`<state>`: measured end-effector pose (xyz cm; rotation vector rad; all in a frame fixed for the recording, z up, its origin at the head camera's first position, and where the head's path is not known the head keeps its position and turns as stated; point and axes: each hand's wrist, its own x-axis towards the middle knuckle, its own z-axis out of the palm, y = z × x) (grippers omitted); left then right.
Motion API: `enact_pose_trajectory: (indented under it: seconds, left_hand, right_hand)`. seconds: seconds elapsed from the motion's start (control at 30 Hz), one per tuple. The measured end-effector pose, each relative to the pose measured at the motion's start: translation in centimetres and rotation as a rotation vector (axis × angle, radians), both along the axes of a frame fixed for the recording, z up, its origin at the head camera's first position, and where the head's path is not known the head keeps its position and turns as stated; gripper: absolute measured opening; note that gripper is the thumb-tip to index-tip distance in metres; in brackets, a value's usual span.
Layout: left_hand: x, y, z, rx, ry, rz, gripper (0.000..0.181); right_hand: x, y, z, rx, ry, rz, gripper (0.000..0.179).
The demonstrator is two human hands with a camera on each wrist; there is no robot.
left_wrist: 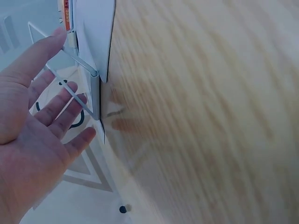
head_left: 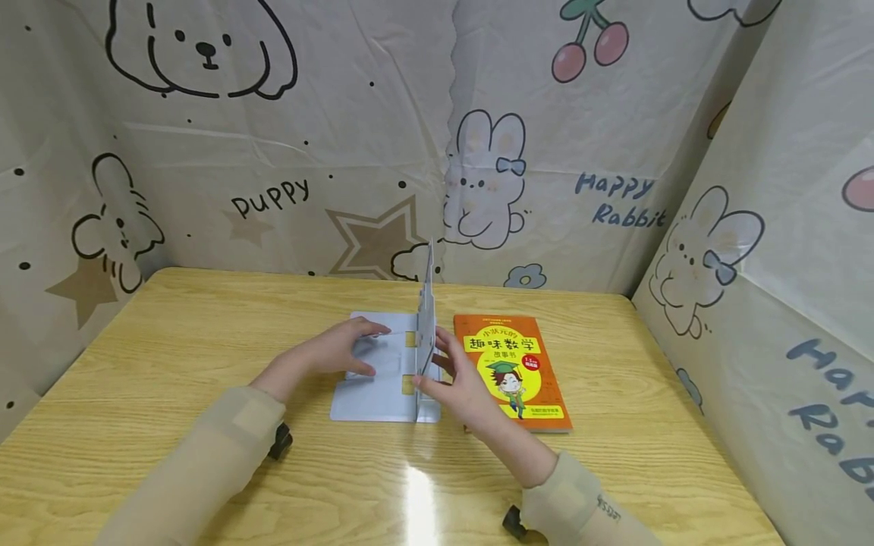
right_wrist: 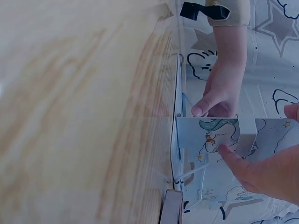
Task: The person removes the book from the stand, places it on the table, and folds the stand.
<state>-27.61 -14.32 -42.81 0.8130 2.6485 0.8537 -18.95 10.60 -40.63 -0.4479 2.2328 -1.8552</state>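
A white metal book stand lies unfolded on the table, its base plate flat and its other panel upright at the right. My right hand grips the upright panel by its near edge, thumb on one side and fingers on the other. Cartoon print covers this panel in the right wrist view, where a digit presses on it. Over the base plate, my left hand has its fingers spread. The left wrist view shows a wire support standing between the left hand's thumb and its fingers.
An orange book with a cartoon graduate on its cover lies just right of the stand. The wooden table is bordered by a printed cloth behind and at the sides.
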Motion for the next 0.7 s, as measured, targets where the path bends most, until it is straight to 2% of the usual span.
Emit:
enact_pose_trajectory:
  seconds: [0.7]
  left_hand:
    - [-0.06, 0.70, -0.23, -0.127, 0.034, -0.023, 0.070]
  right_hand:
    - [-0.05, -0.11, -0.11, 0.002, 0.000, -0.004, 0.075]
